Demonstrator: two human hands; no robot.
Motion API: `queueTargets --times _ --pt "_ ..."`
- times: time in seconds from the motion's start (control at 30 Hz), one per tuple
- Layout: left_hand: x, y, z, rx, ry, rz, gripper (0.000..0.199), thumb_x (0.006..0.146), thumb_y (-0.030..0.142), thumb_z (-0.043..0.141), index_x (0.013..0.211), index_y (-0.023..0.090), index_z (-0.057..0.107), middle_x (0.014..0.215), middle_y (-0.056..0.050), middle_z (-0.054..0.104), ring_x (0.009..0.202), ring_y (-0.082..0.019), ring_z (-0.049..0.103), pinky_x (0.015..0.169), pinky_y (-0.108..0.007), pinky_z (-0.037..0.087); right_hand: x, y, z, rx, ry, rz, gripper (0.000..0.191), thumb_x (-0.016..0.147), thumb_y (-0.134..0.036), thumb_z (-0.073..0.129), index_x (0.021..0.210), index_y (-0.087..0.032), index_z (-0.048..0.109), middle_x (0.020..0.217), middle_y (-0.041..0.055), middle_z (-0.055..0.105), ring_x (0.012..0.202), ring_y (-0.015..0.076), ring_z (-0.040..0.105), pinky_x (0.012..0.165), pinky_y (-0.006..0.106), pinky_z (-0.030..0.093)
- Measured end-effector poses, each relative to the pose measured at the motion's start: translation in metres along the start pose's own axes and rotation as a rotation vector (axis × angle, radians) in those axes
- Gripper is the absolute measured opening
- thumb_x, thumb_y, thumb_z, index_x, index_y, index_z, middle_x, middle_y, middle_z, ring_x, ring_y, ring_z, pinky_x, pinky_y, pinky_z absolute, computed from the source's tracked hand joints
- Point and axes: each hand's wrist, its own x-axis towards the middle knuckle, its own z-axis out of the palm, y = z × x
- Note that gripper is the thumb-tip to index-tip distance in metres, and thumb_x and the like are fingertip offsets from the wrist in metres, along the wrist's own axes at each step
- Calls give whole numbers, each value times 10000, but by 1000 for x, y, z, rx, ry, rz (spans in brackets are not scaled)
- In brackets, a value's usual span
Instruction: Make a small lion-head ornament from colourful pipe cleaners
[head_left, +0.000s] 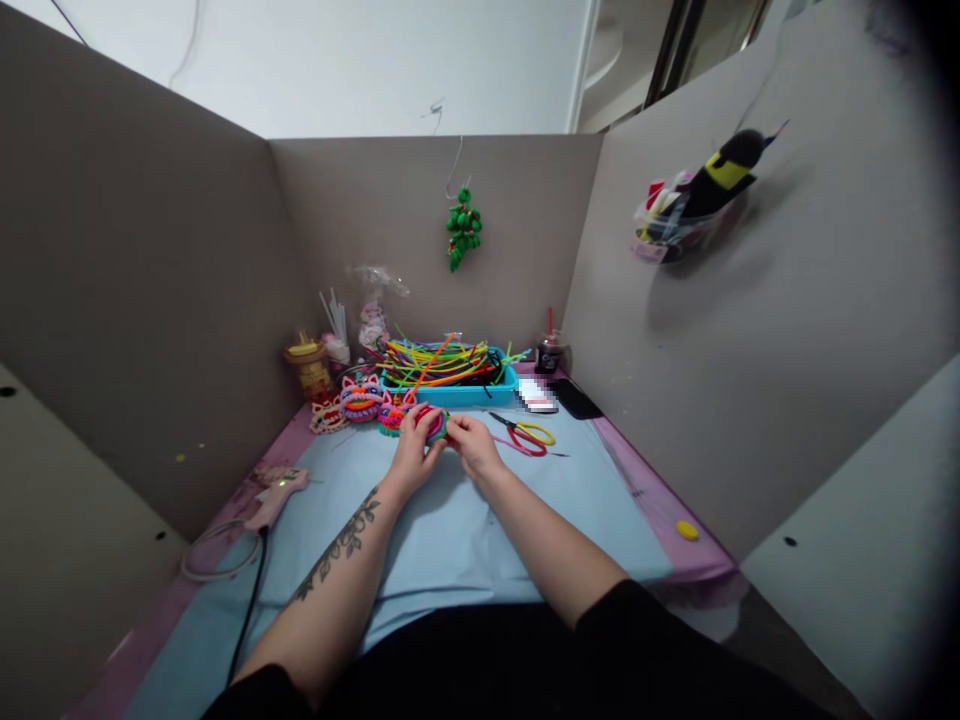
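In front of me a small coloured pipe-cleaner piece point(436, 427), with pink, purple and green parts, is held above the blue table cover. My left hand point(412, 458) is closed around its left side. From the right, my right hand point(474, 447) pinches the piece's edge; its fingertips are partly hidden. An orange pipe cleaner point(429, 372) slants upward just behind my left hand. Scissors point(527, 434) with red and yellow handles lie to the right of my right hand. Several pipe-cleaner animal faces point(361, 398) sit left of and behind my left hand.
A blue basket point(450, 394) of coloured pipe cleaners stands at the back. A pink glue gun point(276, 500) with its cord lies left. At the back right are a phone point(576, 398) and a drink cup point(549, 353). Grey partitions point(435, 165) enclose the table; a yellow disc point(687, 530) lies right.
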Motion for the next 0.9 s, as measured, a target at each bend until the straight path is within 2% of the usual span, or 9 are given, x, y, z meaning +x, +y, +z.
queueTargets --times 0.1,0.27,0.5,0.57,0.7,0.8,0.9 --pt "0 -1 2 -6 18 -6 483 833 253 516 1304 225 415 1327 -144 351 1288 -278 328 1056 -488 289 0 0 0 -55 75 -94 263 573 -359 710 699 -185 558 649 -32 565 570 101 507 550 232 453" --pt "-1 -2 4 -13 44 4 492 834 252 519 1311 226 402 1327 -145 355 1287 -277 330 1055 -483 290 -1 0 -2 -237 83 -192 202 667 -365 649 736 -178 617 703 3 611 608 126 537 586 257 470" --pt "-1 -2 6 -16 91 -18 478 853 274 503 1314 218 390 1321 -150 353 1274 -267 341 1056 -464 287 -3 3 -4 -331 -25 -252 225 729 -393 597 699 -185 677 989 67 661 946 222 590 786 324 482" --pt "-2 -3 5 -10 97 -24 474 855 278 504 1311 223 390 1318 -148 353 1275 -267 340 1055 -461 289 -2 1 -6 -371 -51 -246 207 720 -379 609 715 -191 694 1032 73 649 998 228 579 869 349 452" --pt "-2 -2 5 -8 76 -4 487 853 275 509 1321 229 379 1324 -149 340 1276 -266 336 1052 -459 292 1 -2 -9 -504 -24 -256 148 682 -327 631 670 -195 696 1039 76 622 1023 226 563 979 373 367" --pt "-2 -2 6 -5 41 -1 521 843 260 515 1339 225 361 1339 -158 323 1283 -277 324 1051 -471 288 3 3 -10 -469 -11 -218 140 664 -308 613 614 -186 659 1013 65 612 953 205 569 910 347 401" --pt "-2 -2 7 15 15 -8 535 834 254 522 1343 220 361 1347 -160 318 1286 -285 317 1051 -484 283 5 12 -9 -368 -26 -130 204 669 -324 564 527 -178 571 810 27 604 742 163 547 729 306 436"
